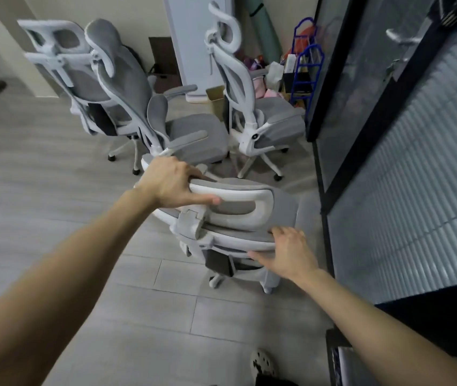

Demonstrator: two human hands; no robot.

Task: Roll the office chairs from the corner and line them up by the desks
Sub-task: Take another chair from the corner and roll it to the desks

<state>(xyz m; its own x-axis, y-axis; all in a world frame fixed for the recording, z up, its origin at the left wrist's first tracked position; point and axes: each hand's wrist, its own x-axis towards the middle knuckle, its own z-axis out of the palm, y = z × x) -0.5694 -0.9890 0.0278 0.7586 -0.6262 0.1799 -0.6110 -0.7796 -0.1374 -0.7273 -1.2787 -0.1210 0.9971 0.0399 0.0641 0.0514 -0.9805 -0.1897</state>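
View: 1 wide-angle camera, worn on the head.
Position: above and behind the grip, looking out along both forearms.
Facing: forward and down, toward the room corner.
Nearness: at arm's reach; the left hand (170, 183) and right hand (291, 250) hold the white-framed grey mesh office chair (238, 207) mid-frame.
Beyond the grip: 3 more grey mesh chairs (194, 132).
Right of the grip: dark-framed glass partition (388, 135).
Below the grip: pale grey floor tiles (149, 316), pale perforated shoe (262, 363).

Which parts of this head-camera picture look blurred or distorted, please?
Head view: wide-angle distortion tilts the black door frame; motion blur smears the far right chair and the corner clutter; the left hand and right hand on the near chair look sharper.
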